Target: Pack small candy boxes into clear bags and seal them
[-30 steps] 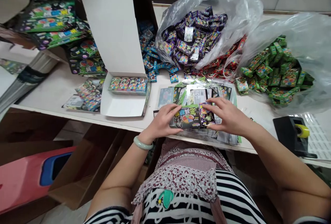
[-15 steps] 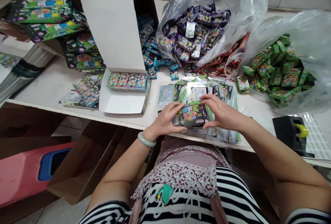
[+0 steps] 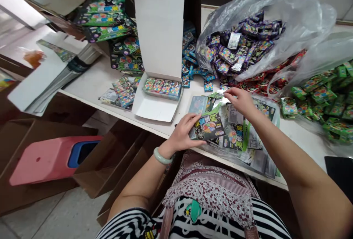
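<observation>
Cluttered table (image 3: 91, 81): left hand (image 3: 183, 133) clamped on dark pack (image 3: 209, 128); right hand (image 3: 242, 102) on wrapper pile (image 3: 237, 138) (grip unclear)

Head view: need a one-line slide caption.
Left hand holds a dark green packet while right hand touches the pile of flat wrappers beside an open white box.

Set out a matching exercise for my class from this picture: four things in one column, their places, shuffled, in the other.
1 dark packet
2 purple boxes
3 white carton
4 pink plastic item

A below the table, to the left
B in the left hand
C in the clear bag beyond the right hand
D on the table, lid standing open

Pairs: 1-B, 2-C, 3-D, 4-A
</observation>
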A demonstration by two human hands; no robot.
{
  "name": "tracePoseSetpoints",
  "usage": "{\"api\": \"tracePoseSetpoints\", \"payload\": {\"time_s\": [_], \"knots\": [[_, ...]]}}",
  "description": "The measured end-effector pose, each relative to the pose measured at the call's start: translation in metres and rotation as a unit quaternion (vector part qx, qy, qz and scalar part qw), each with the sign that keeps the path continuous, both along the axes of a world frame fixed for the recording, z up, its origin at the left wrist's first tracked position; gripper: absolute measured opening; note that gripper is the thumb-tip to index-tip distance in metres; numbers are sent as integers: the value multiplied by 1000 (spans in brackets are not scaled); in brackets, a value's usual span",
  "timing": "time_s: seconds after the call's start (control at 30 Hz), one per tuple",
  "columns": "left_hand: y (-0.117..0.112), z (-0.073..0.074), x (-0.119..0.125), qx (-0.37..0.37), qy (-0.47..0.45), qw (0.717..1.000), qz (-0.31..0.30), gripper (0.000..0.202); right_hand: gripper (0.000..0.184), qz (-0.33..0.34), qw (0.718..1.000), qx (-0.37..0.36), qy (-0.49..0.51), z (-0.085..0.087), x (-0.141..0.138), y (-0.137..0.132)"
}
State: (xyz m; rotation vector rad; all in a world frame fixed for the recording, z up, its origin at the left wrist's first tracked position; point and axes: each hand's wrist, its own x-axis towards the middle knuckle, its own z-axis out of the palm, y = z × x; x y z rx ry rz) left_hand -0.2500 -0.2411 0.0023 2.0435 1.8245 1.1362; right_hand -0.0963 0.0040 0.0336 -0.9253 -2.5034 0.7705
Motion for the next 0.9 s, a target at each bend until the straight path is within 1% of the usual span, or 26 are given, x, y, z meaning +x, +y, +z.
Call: {"api": "tracePoseSetpoints", "payload": {"time_s": [0.03,0.1,0.17,0.2,0.27,0.33,0.37,0.43,0.47,0.5,0.57,0.63,0.67,0.73,0.8,0.9], "knots": [[-3,1,-1,2,-1,1000,2,101,27,14,997,19,-69,-4,-23,8],[-8,2,-1,6,-2,1000,9,102,35,14,979,67,-191,-12,-69,15],[-12,1,-2,4,-1,1000,25,103,47,-8,966,92,-242,-21,-106,14],[-14,1,-3,2,-2,999,33,103,53,-22,963,97,-251,-25,-120,12],[-16,0,-6,0,-7,999,42,103,59,-39,959,97,-262,-32,-139,10],[-17,-1,-11,5,-12,999,41,104,54,-45,958,94,-268,-34,-145,12],[-18,-1,-13,9,-13,999,38,104,50,-45,958,89,-268,-33,-144,15],[-18,-2,-18,18,-12,999,39,103,43,-35,961,75,-265,-26,-130,22],[-18,-2,-20,22,-10,999,42,102,41,-21,968,64,-242,-22,-119,26],[-18,-3,-22,24,-9,999,46,101,40,1,978,52,-200,-18,-103,28],[-18,-3,-25,22,-5,998,55,99,38,61,996,27,-65,-11,-65,26],[-18,-5,-27,18,-2,998,60,97,36,108,993,2,57,-7,-19,17],[-18,-5,-28,19,0,998,60,97,33,115,989,-5,89,-6,3,11],[-17,-6,-28,23,5,998,57,96,26,111,988,-8,111,-5,46,-3],[-15,-7,-26,25,12,998,53,96,21,117,989,-10,93,-4,81,-12],[-12,-8,-20,20,17,999,41,95,18,180,982,-55,18,-4,119,-10]]}}
